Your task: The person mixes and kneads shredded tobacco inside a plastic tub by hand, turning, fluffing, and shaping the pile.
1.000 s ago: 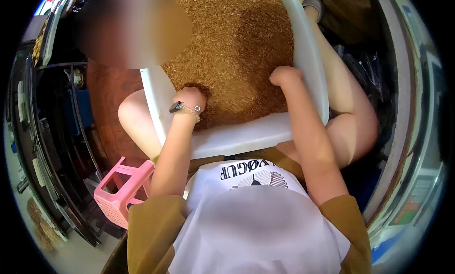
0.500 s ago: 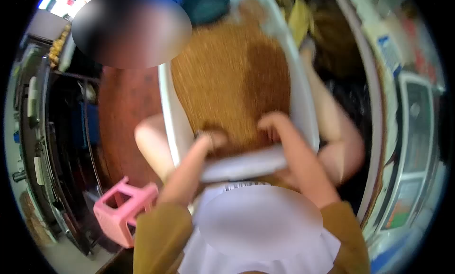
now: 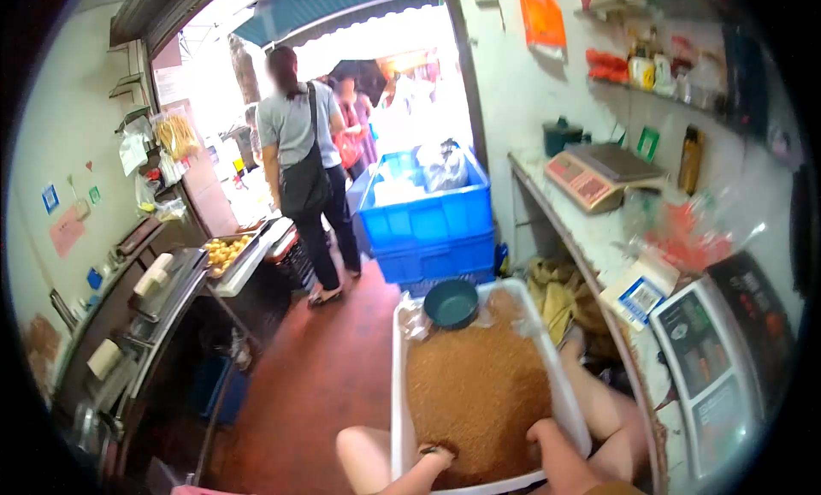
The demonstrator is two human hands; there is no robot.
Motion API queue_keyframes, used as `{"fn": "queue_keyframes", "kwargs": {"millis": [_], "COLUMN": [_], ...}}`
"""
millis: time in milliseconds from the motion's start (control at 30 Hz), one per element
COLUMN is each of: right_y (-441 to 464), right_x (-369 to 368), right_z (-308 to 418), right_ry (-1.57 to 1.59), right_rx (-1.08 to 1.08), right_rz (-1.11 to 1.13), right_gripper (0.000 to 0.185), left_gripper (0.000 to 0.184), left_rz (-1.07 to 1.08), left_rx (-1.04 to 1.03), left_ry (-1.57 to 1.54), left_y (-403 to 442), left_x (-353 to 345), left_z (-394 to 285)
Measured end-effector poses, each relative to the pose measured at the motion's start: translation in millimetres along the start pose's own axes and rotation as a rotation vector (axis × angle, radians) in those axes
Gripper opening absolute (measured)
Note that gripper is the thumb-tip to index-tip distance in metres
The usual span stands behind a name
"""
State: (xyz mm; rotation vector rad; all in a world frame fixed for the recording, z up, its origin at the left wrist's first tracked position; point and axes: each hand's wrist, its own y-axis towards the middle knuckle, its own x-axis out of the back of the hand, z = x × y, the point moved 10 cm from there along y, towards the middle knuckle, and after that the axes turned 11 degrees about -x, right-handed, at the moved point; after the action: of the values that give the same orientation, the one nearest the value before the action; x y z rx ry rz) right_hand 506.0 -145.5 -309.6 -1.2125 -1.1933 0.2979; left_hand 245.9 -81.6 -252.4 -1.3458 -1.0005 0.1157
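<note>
A white plastic tub (image 3: 398,367) between my knees holds a broad heap of loose brown grains (image 3: 470,384), darker along the right side and near edge. My left hand (image 3: 440,455), with a dark band at the wrist, reaches into the near left part of the heap; its fingers are sunk out of sight. At the near right, by the tub wall, my right hand (image 3: 539,430) touches the grains with bent fingers, their tips hidden. A dark green bowl (image 3: 451,304) rests at the tub's far end, beside clear plastic bags (image 3: 416,322).
Blue crates (image 3: 428,208) are stacked beyond the tub. A person (image 3: 299,144) with a black shoulder bag stands in the doorway. Along the right runs a counter (image 3: 560,217) with a scale (image 3: 603,174). A tray of yellowish round food (image 3: 227,254) is on the left.
My view has tilted up from the tub to the room and doorway, so the tub and both hands now sit lower in the picture. Both hands are still at the grains.
</note>
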Motion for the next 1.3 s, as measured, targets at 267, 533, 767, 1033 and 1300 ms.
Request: {"fn": "queue_keyframes", "kwargs": {"millis": [267,533,767,1033,1300], "right_y": [-15,-6,-53,-117,-75], "right_x": [20,1,33,23,2], "right_z": [21,0,-1,2,16], "right_ry": [0.051,0.151,-0.034,0.211,0.031], "right_rx": [-0.030,-0.077,-0.036,-0.109,0.065], "right_rz": [0.088,0.201,-0.078,0.071,0.083], "right_gripper": [0.033,0.033,0.032,0.027,0.032], "left_gripper": [0.043,0.051,0.039,0.031,0.027], "left_rz": [-0.060,0.059,0.128,-0.023,-0.004], "left_rx": [-0.076,-0.026,-0.001,-0.216,-0.444], "left_ry": [-0.144,-0.171,-0.183,-0.062,0.237], "left_y": [8,-8,0,33,49], "left_x": [-19,-14,-25,-26,-31], "left_z": [5,10,24,25,2]}}
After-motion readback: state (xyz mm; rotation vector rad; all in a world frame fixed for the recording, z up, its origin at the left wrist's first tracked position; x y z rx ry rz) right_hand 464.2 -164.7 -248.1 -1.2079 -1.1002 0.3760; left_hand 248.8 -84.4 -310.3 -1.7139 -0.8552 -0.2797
